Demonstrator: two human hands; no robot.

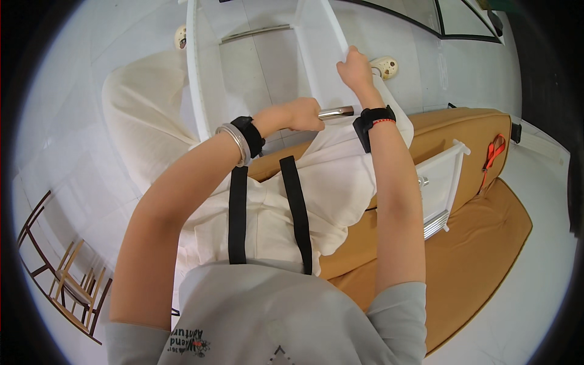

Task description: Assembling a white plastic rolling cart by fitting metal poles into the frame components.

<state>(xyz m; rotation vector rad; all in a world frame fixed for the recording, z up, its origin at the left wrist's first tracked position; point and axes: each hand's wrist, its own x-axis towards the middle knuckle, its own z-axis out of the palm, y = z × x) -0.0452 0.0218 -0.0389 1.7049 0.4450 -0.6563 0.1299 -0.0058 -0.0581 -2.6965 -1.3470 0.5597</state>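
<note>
A white frame (202,79) stands between my legs, with two long upright panels joined by a metal rod (255,33) at the far end. My right hand (356,70) is closed around the upper edge of the right-hand panel (322,48). Lower and further left, my left hand (299,114) is closed around a short silver metal tube (336,112). That tube's right end sticks out past my fingers, beside the near end of the right panel. The rest of the tube is hidden in my grip, so I cannot tell whether it touches the panel.
On the brown cushioned seat (474,225) to my right lies a white part (447,176) with metal pieces in it. Near it is a red strap (494,152). A wooden rack-like piece (76,286) stands at the lower left. Black-framed glass (465,21) is at the far right.
</note>
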